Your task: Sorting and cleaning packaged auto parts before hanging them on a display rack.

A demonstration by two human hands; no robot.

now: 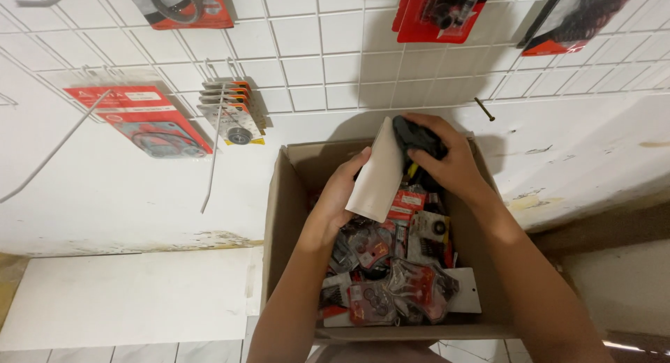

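Note:
Both my hands reach into an open cardboard box (279, 216) in front of a white wall. My left hand (338, 192) grips the lower edge of a pale card-backed packet (380, 171) held upright over the box. My right hand (447, 157) is closed on a black part (415, 136) at the top of that same packet. Below them the box holds several red-and-clear blister packs (394, 286) of small parts.
A white wire grid (314, 56) covers the wall, with red packets hung on hooks: one at the left (139, 119), a stack of bearing packs (230, 112), others along the top (436, 14). Bare hooks (56, 146) stick out. A white ledge (132, 293) lies left of the box.

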